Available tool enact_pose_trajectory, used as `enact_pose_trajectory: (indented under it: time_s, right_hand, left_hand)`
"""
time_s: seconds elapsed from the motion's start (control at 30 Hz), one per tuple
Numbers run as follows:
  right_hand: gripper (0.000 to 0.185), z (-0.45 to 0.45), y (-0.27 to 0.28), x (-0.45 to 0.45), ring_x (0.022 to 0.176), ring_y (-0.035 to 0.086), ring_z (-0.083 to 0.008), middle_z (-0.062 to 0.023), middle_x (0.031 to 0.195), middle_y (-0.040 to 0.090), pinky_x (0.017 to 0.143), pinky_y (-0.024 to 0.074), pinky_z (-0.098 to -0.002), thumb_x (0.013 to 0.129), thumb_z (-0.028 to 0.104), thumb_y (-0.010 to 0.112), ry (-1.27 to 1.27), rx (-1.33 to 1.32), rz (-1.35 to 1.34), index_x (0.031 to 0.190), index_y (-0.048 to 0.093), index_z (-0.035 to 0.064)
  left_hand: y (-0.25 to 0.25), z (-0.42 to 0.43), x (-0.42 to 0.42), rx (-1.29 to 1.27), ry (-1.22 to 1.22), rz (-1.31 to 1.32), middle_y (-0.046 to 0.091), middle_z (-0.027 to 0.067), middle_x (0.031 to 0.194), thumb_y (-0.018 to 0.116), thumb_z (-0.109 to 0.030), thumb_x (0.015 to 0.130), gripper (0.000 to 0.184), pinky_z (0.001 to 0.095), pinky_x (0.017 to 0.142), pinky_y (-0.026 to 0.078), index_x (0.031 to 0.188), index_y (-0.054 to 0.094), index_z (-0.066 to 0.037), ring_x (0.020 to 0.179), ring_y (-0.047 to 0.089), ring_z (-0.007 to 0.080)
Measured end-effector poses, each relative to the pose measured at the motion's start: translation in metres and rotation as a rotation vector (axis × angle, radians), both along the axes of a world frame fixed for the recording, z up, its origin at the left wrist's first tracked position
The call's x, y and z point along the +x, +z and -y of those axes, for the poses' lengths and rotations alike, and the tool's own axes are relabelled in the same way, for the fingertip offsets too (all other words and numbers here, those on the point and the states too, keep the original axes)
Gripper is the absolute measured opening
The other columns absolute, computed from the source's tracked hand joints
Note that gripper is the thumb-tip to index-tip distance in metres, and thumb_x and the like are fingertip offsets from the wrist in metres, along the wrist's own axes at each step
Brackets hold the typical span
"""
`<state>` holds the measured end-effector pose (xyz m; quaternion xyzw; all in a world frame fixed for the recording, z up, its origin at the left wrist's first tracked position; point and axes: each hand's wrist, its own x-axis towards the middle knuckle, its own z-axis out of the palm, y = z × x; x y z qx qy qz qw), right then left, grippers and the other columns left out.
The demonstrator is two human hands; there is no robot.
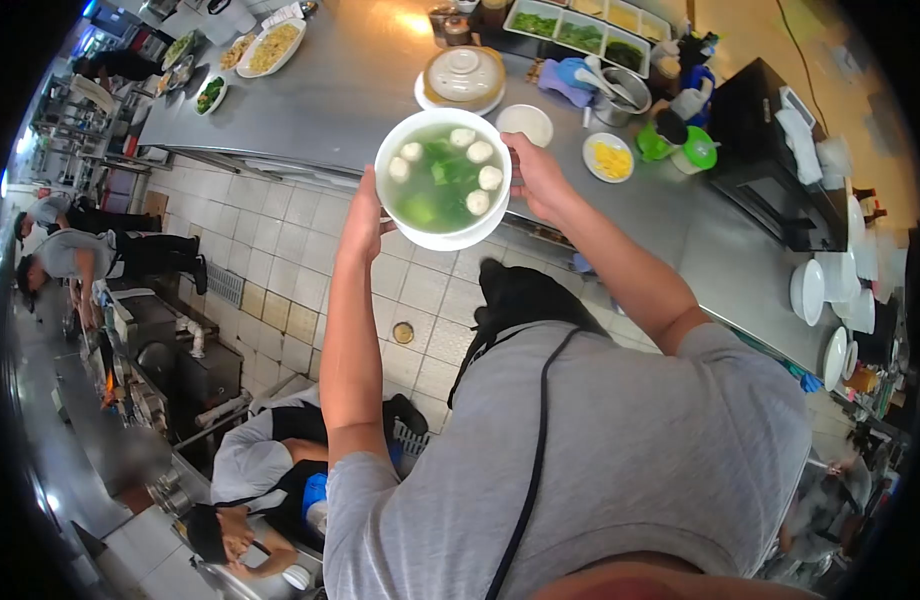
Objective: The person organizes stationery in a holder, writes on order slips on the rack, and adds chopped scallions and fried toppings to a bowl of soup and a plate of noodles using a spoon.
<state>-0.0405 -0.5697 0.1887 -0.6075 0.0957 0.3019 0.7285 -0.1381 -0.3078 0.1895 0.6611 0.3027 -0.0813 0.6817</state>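
Between my two hands is a white bowl point(440, 238) of clear green soup, with several pale round balls and green leaves floating in it. My left hand point(362, 215) grips the bowl's left side, and my right hand point(537, 175) grips its right side. A white plate or saucer seems to sit beneath the bowl, though its edge is mostly hidden. The bowl is held level in front of the steel counter's edge. Just beyond it, a lidded clay pot point(464, 75) stands on a white plate on the counter.
The steel counter point(330, 100) carries a small white plate point(526, 125), a dish of yellow pieces point(610, 157), a noodle platter point(272, 48) and a garnish tray point(580, 35). A black microwave point(775, 150) stands right. One person point(250, 460) is close at lower left; others work by the stove.
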Motion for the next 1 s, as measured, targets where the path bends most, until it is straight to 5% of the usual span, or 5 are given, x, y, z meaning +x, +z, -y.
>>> enact_pose_trajectory:
  time_s: [0.23,0.37,0.57,0.7,1.0]
  right_hand:
    - [0.046,-0.121,-0.038,0.060,0.095,0.068,-0.0142,-0.0042,0.112,0.071,0.078,0.0535,-0.0366,0.101,0.048,0.057,0.030,0.079,-0.001,0.124,0.068,0.0098]
    - [0.054,-0.183,-0.090,0.105,0.109,0.062,-0.0188,-0.0121,0.121,0.068,0.088,0.0516,-0.0337,0.099,0.044,0.064,-0.025,0.114,0.046,0.128,0.065,-0.0022]
    - [0.050,-0.240,-0.082,0.137,0.113,0.062,-0.0197,-0.0124,0.121,0.068,0.098,0.0497,-0.0343,0.100,0.038,0.066,-0.133,0.068,0.052,0.128,0.065,-0.0036]
    - [0.045,-0.268,-0.096,0.158,0.112,0.063,-0.0189,-0.0120,0.120,0.069,0.099,0.0501,-0.0337,0.102,0.033,0.064,-0.221,0.046,0.065,0.128,0.065,-0.0033]
    - [0.036,-0.316,-0.129,0.179,0.094,0.064,-0.0137,-0.0064,0.106,0.068,0.080,0.0543,-0.0310,0.104,0.035,0.061,-0.446,0.001,0.038,0.121,0.064,0.0031]
  left_hand:
    - [-0.021,-0.113,0.049,0.031,0.032,-0.008,0.060,0.0134,0.147,0.030,-0.064,0.110,0.072,0.0520,0.106,0.046,0.154,0.052,-0.011,0.127,0.058,0.0300]
    - [-0.030,-0.172,0.092,-0.005,0.023,-0.021,0.057,0.0143,0.152,0.031,-0.060,0.112,0.071,0.0569,0.113,0.042,0.158,0.048,-0.008,0.137,0.054,0.0332]
    - [-0.067,-0.252,0.153,-0.132,-0.061,0.033,0.053,0.0128,0.159,0.029,-0.054,0.114,0.066,0.0546,0.118,0.039,0.160,0.045,-0.008,0.146,0.049,0.0303]
    - [-0.077,-0.284,0.196,-0.126,-0.133,0.000,0.053,0.0161,0.157,0.031,-0.050,0.115,0.064,0.0497,0.113,0.050,0.158,0.043,-0.005,0.142,0.055,0.0313]
    - [-0.129,-0.359,0.301,-0.138,-0.449,-0.107,0.067,0.0091,0.141,0.036,-0.054,0.114,0.061,0.0446,0.104,0.054,0.148,0.058,-0.008,0.127,0.065,0.0237]
